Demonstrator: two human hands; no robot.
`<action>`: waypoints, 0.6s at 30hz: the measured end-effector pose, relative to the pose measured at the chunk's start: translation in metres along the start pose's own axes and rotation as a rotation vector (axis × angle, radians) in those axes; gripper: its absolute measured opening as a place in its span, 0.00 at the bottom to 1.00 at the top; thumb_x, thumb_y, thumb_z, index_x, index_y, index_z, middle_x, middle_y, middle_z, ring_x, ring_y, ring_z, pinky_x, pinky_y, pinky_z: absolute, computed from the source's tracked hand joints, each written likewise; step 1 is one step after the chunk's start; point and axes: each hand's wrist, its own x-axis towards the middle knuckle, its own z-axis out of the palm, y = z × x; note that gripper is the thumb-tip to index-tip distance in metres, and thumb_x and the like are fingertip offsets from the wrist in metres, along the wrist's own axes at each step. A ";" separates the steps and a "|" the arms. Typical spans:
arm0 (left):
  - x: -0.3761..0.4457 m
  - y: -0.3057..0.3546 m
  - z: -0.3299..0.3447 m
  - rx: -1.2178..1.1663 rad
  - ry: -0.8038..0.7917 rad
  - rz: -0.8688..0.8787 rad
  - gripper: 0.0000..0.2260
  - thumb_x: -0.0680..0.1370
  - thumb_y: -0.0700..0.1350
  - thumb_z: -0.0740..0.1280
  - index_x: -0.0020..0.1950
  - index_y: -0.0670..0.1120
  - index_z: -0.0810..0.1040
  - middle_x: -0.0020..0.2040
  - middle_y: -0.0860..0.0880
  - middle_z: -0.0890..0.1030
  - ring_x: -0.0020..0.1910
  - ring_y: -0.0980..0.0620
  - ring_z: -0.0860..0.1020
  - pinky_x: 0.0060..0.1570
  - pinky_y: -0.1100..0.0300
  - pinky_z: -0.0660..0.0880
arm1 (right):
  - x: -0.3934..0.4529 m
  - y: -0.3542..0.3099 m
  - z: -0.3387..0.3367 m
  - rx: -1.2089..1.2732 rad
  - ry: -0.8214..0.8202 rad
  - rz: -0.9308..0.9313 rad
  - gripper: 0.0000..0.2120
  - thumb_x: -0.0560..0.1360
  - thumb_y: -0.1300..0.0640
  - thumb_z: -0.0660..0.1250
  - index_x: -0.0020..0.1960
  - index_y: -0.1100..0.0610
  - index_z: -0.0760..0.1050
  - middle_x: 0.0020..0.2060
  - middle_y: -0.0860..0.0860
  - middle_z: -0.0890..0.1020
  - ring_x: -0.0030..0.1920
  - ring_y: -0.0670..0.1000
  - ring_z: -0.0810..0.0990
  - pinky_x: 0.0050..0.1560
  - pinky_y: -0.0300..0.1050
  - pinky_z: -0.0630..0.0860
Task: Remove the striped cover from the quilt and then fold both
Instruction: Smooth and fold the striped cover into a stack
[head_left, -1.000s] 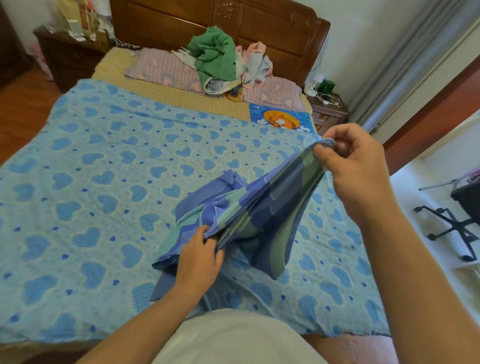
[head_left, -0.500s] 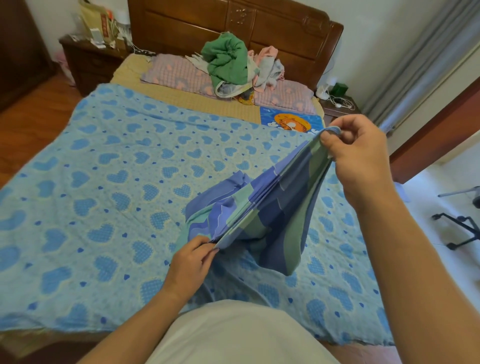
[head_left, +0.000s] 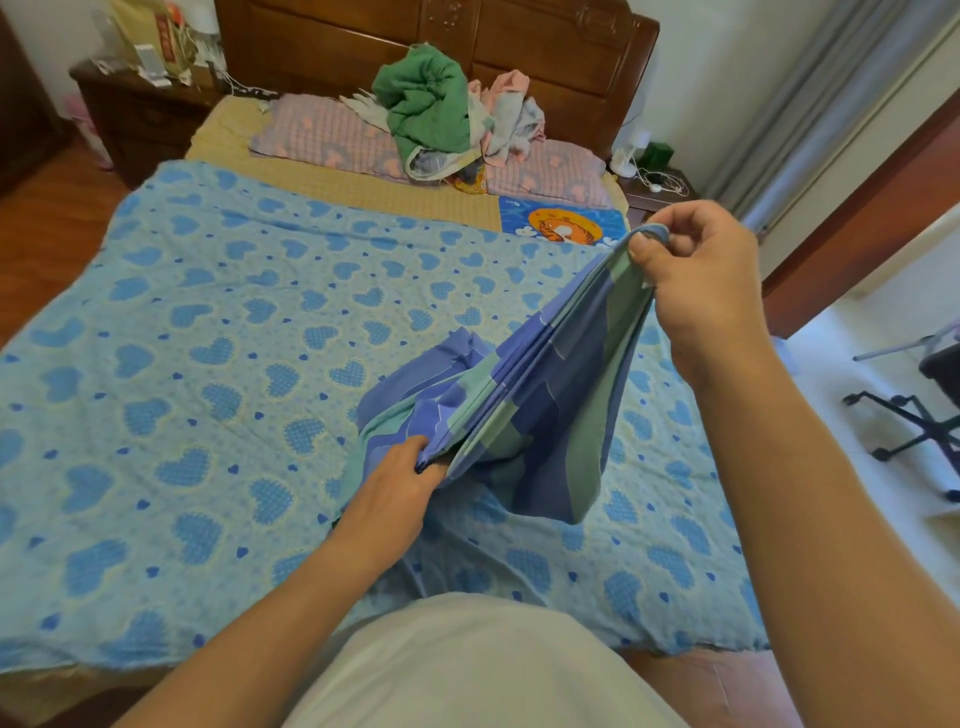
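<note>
Pinching the gathered edges of the striped cover (head_left: 524, 410), the raised right hand (head_left: 701, 280) and lower left hand (head_left: 400, 483) held it stretched, hands apart, above the heart-patterned quilt (head_left: 208, 364) spread across the bed.

Bed (head_left: 332, 182) before me, dark wooden headboard (head_left: 545, 57), yellow woven mat. On it: my blue heart-print quilt (head_left: 208, 374) spread flat over most of it; pink checked pillows (head_left: 322, 137) at the head; a heap of green and pink clothes (head_left: 441, 109) on the pillows; a tiger-print cushion (head_left: 563, 224) beside the quilt's far edge.
</note>
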 end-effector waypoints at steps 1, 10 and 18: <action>0.002 0.004 -0.005 -0.034 0.053 0.007 0.14 0.71 0.33 0.70 0.54 0.43 0.75 0.57 0.41 0.71 0.49 0.39 0.74 0.45 0.59 0.72 | -0.002 -0.002 0.000 0.001 -0.006 -0.012 0.06 0.76 0.63 0.69 0.50 0.55 0.76 0.35 0.46 0.80 0.36 0.42 0.77 0.41 0.40 0.77; 0.027 -0.020 -0.038 -0.631 0.330 -0.267 0.14 0.75 0.31 0.65 0.44 0.52 0.74 0.46 0.51 0.76 0.47 0.57 0.75 0.49 0.62 0.69 | -0.010 -0.009 -0.012 0.024 -0.131 -0.044 0.05 0.77 0.63 0.69 0.51 0.56 0.76 0.37 0.55 0.78 0.38 0.47 0.76 0.40 0.41 0.76; 0.031 -0.031 -0.055 -0.538 0.380 -0.105 0.15 0.76 0.38 0.71 0.56 0.55 0.77 0.53 0.58 0.74 0.53 0.64 0.73 0.52 0.71 0.69 | -0.006 -0.007 -0.010 0.055 -0.147 -0.019 0.06 0.77 0.63 0.69 0.49 0.54 0.76 0.35 0.50 0.78 0.39 0.47 0.77 0.42 0.43 0.76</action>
